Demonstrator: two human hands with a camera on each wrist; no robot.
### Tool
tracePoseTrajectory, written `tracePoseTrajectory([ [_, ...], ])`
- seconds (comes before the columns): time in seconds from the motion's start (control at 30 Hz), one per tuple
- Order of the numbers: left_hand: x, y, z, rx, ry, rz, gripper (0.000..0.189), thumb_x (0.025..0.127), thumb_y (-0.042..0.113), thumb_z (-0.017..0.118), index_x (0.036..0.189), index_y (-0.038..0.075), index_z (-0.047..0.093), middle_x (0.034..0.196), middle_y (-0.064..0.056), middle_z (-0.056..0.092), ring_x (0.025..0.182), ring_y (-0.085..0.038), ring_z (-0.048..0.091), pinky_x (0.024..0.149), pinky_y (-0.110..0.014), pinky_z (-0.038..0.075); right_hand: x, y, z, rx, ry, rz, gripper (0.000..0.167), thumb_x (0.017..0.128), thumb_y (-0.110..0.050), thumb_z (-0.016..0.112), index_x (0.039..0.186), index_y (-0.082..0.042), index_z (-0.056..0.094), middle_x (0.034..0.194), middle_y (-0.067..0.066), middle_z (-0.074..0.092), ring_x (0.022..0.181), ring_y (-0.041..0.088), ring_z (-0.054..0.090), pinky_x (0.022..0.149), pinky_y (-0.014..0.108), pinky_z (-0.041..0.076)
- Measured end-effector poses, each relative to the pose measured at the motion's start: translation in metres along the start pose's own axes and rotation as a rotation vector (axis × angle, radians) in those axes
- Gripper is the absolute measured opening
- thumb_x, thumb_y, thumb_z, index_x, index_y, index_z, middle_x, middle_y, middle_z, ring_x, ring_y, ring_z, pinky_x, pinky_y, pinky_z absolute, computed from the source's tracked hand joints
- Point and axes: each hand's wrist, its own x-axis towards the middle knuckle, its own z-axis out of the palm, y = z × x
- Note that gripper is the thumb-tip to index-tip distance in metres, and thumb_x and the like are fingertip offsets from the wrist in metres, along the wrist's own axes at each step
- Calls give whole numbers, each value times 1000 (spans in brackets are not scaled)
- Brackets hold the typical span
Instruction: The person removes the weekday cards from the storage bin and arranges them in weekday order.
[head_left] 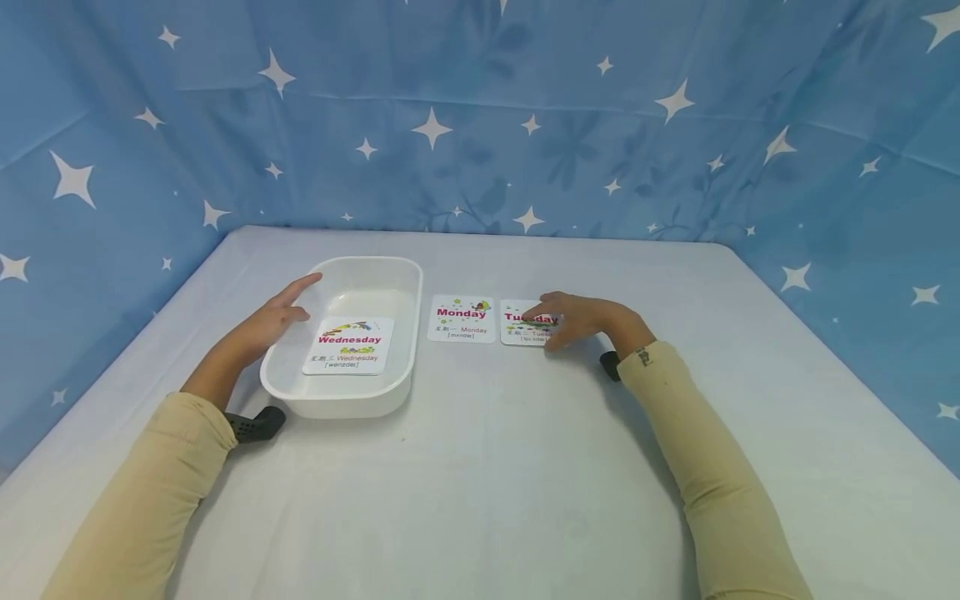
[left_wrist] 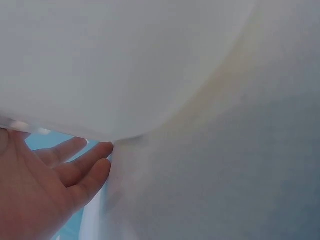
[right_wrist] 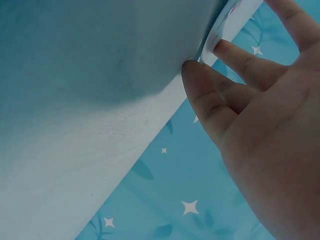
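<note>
Toward the far-left corner of the pale surface (head_left: 465, 500) stands a white tray (head_left: 345, 408) with rounded corners. The Wednesday card (head_left: 349, 348) lies flat inside it, nearer the tray's near edge. The left hand (head_left: 272, 329) is at the tray's left rim; in the left wrist view its fingers (left_wrist: 92, 180) are fairly straight and spread beside the outer wall.

Just right of the tray, between it and the surface's right edge, the Monday card (head_left: 461, 320) and the Tuesday card (head_left: 513, 330) form a row running roughly along the far edge, with a narrow gap between them. The right hand (head_left: 588, 323) reaches over the Tuesday card from the right, fingers apart and slightly bent, fingertips at the card and partly covering its print.

Both forearms wear beige sleeves (head_left: 708, 475). A blue backdrop (head_left: 480, 83) with white stars rises beyond the far edge.
</note>
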Motion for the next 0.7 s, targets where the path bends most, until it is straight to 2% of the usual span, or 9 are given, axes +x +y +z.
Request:
tracePoseTrajectory([
  [0.27,-1,-1,0,-15,-4,6,69,89,3,29,148,19,-1,154,-14,-7,134,-38,14,103,-54,27,1,2,0,9,-5,10,63,80,-23,64,138,-27,41,153,12,10,139,36,9,107,56,17],
  [0.7,-1,0,0,-6,10,-10,68,89,5,30,148,19,-1,153,-16,-5,132,-41,21,99,-51,34,2,5,-1,26,-16,1,64,81,-25,66,139,-26,40,153,12,10,139,37,7,107,58,15],
])
